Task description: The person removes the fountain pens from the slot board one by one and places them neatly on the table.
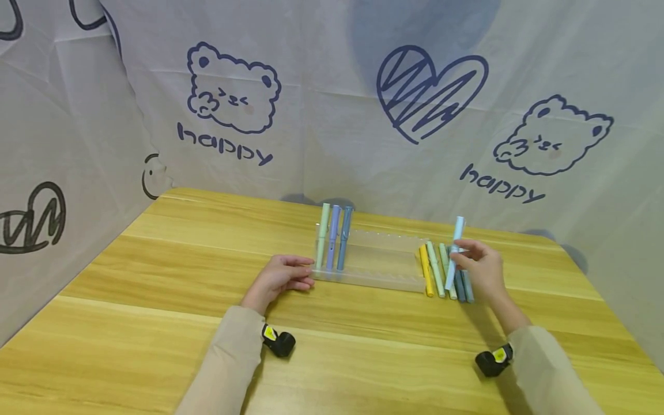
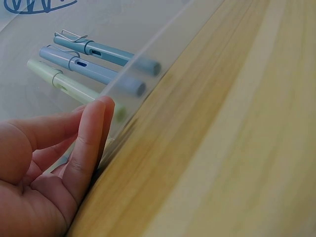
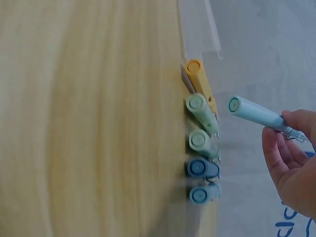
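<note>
Right hand [image 1: 482,268] has a light blue pen [image 1: 459,229] pinched between thumb and fingertips, lifted clear just above the right part of a row of loose pens. It's a really pale, icy blue with a bit of shine, smooth straight barrel, and a thin wire clip showing right by the fingers in the right wrist view. The flat round end facing that camera has a slightly greener ring on it. The pen is tilted, with its far end raised.

The row under it, to the right of the rack, goes yellow pen [image 3: 200,81], pale green pen [image 3: 202,109], another green pen [image 3: 202,143], dark blue pen [image 3: 202,168], then a greyish blue pen [image 3: 202,193], all side by side on the wooden table [image 1: 155,346].

Left hand [image 1: 280,276] is pinching the near left corner of a clear plastic pen rack [image 1: 386,256], thumb and fingers bent at the edge. Three pens sit at that left end of it, side by side with small gaps: mint green pen [image 1: 323,230], lavender pen [image 1: 334,230], steel blue pen [image 1: 344,236]. The lavender and steel blue ones clearly show wire clips and little barrel windows.
</note>
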Demonstrator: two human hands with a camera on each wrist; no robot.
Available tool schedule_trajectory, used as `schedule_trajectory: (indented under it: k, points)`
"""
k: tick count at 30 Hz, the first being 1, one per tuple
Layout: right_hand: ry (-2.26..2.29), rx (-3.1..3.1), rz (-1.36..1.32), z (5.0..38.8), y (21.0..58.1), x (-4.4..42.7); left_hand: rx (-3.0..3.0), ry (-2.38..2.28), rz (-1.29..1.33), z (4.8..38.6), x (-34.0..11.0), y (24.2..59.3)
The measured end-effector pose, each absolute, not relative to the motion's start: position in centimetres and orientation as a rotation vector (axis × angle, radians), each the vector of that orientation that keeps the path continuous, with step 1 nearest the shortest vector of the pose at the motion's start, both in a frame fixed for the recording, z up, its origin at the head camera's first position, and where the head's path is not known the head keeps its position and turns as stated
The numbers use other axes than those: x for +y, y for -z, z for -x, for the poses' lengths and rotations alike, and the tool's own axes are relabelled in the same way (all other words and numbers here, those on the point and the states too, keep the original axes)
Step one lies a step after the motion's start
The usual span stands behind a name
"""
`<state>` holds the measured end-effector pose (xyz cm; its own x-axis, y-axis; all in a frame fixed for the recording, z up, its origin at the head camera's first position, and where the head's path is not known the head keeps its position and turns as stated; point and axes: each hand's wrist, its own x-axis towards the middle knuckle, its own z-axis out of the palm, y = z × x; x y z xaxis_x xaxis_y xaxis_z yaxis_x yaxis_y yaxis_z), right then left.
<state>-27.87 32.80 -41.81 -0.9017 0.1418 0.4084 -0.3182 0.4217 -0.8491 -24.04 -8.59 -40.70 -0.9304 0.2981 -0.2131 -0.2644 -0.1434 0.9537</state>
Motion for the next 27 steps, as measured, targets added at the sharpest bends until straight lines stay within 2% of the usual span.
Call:
schedule_trajectory:
  k: [6, 19, 27]
  points:
    - [-1.494, -2.235, -0.089, 29.1, 42.9, 35.1, 1.770, -2.126, -0.038, 24.0, -8.6, 40.7]
    - [-1.531, -2.304, 0.125, 29.4, 42.8, 38.0, 1.775, -2.121, -0.019, 24.1, -8.6, 40.6]
    - [-1.511, -2.466, 0.147, 26.9, 40.1, 36.9, 1.776, -2.120, -0.028, 24.0, -8.5, 40.7]
